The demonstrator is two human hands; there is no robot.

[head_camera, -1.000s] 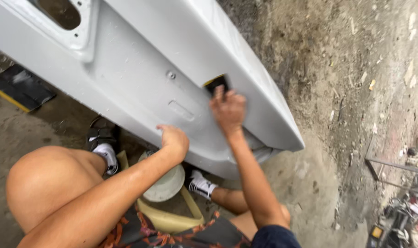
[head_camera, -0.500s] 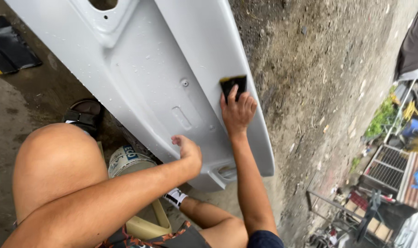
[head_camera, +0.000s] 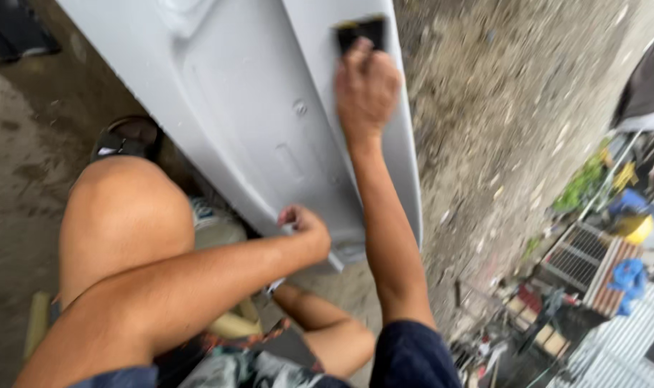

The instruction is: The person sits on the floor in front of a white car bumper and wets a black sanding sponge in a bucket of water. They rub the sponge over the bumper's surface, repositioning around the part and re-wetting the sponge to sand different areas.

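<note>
Your right hand (head_camera: 366,86) has its fingers curled down over a small black sanding block (head_camera: 361,30), pressing it flat against the grey panel (head_camera: 255,93) near its upper edge; the block juts out just beyond your fingertips. Your left hand (head_camera: 305,228) is closed on the panel's lower edge, fingers wrapped around the rim. That panel is smooth, matte, primer-grey, long and gently curved, with a shallow rectangular recess. Beneath it lies rough, gritty concrete ground (head_camera: 499,108).

Bare forearms and knee, dark navy short sleeve (head_camera: 413,356), black sandal (head_camera: 126,138), patterned shorts (head_camera: 233,359)
</note>
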